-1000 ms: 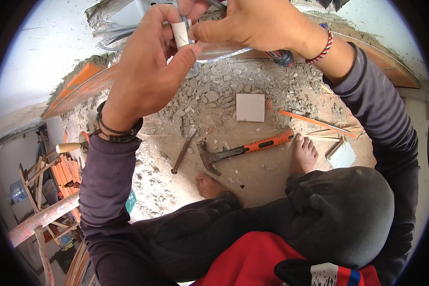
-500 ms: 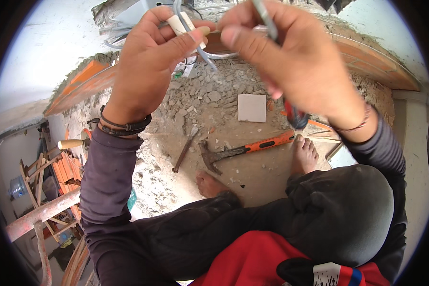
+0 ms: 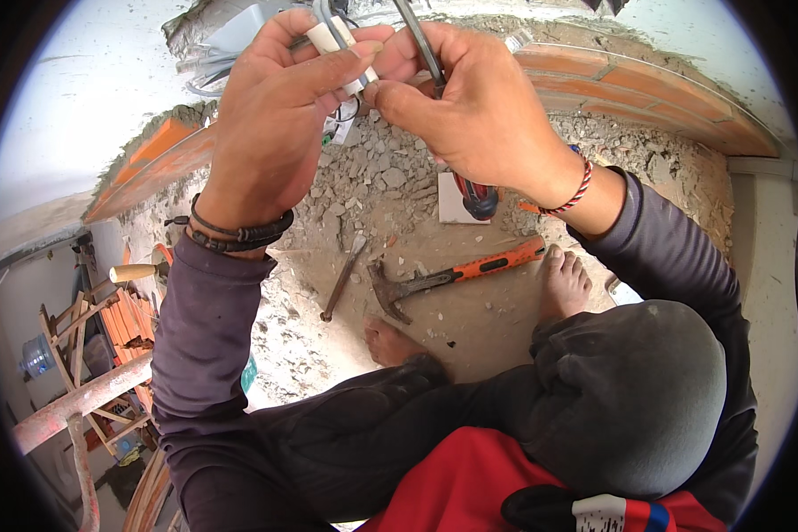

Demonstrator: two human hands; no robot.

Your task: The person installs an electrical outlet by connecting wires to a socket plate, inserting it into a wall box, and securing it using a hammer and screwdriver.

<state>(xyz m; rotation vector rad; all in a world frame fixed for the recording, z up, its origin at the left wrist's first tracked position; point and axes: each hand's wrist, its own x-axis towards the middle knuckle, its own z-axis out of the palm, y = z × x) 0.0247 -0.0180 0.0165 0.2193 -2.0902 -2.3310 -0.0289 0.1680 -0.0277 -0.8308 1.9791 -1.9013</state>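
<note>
My left hand (image 3: 270,124) is closed, pinching a small white plastic piece (image 3: 325,39) with a grey cable (image 3: 323,11) lying along it. Exactly what kind of piece it is, I cannot make out. Close on its right, my right hand (image 3: 496,111) is wrapped round a screwdriver (image 3: 478,200). The red and black handle shows below the palm, and the metal shaft points up past the fingers. My right thumb and fingertips meet the lower end of the white piece and cable.
Between my feet lies a claw hammer (image 3: 496,262) with an orange and black handle, beside a rusty chisel (image 3: 343,279). A pale square tile (image 3: 452,206) rests by the rubble (image 3: 381,164). Broken brick wall (image 3: 638,84) edges the far side; a pinkish pole (image 3: 89,399) stands at left.
My right hand, with the screwdriver, has moved left and its fingertips have come to the white piece and cable. My left hand has barely shifted.
</note>
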